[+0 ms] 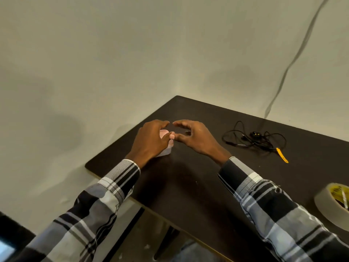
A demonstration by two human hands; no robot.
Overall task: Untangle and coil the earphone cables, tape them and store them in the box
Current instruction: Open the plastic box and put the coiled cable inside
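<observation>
A small pale pink box [166, 151] stands on the dark table [188, 186] near its left edge. My left hand [151, 138] curls over the box and grips it. My right hand [196, 138] is beside it, fingers curved, with its forefinger and thumb tips meeting those of the left hand. A small dark piece [188, 132] shows at my right fingers; whether they hold it is unclear. A tangled black earphone cable [254, 138] with a yellow tag [282, 157] lies on the table to the right, untouched.
A roll of beige tape [328, 205] lies at the table's right edge, close to my right sleeve. A grey wire [294, 59] hangs down the wall behind the table. The table's left and near edges drop off to the floor.
</observation>
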